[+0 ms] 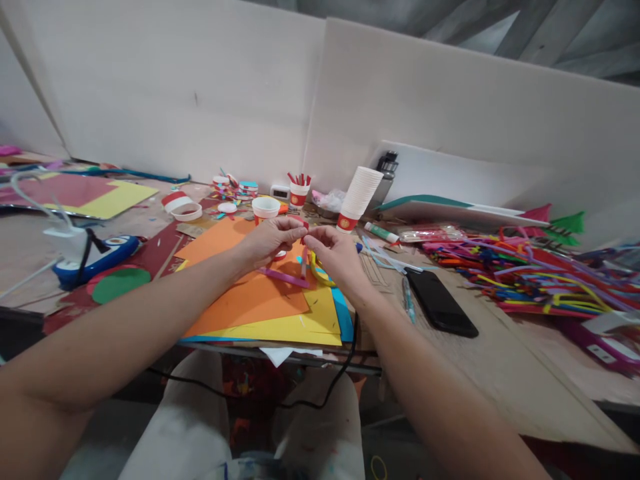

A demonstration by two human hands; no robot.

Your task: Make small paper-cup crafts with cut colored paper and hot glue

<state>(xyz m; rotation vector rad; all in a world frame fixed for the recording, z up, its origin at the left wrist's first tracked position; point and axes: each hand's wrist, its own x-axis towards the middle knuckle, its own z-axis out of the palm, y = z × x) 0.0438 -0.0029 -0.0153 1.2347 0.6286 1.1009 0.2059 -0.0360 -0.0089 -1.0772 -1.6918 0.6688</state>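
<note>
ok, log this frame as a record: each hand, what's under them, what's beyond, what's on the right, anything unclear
left hand: fingertips at a small red piece
right hand: thumb and fingers at the same piece, meeting the left
under hands: orange paper overlapping yellow paper
beyond hands: open paper cup; stack of nested paper cups
right side: black smartphone; heap of multicolored pipe cleaners
unclear: exact shape of the red piece, mostly hidden by fingers

Both arms [150,313] reach forward, fingers [292,235] apparently pinched together.
</note>
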